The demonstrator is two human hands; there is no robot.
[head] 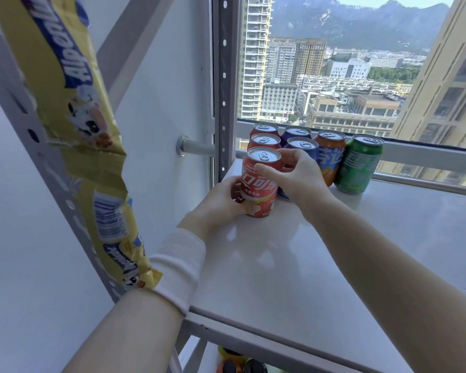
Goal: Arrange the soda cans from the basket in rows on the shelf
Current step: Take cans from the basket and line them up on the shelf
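Cans like these are rigid while sealed, with a smooth, slightly slippery painted wall. They are probably full, so fairly heavy for their bulk. A hard squeeze could dent the thin side, so the sound hold is round the middle or lower wall, not by the rim. The front red can appears to stand upright on the white shelf, at the near end of the leftmost column, just in front of two more red cans. The left hand wraps its fingers round the can's lower half. The right hand pinches the upper part, thumb across the label and fingertips behind the rim, so both hands are clasped on that one can. The count on the shelf is three red, two purple cans in the next column, one orange can and one green can side by side further right, seven altogether. The basket is out of sight. A yellow snack packet hangs at the left.
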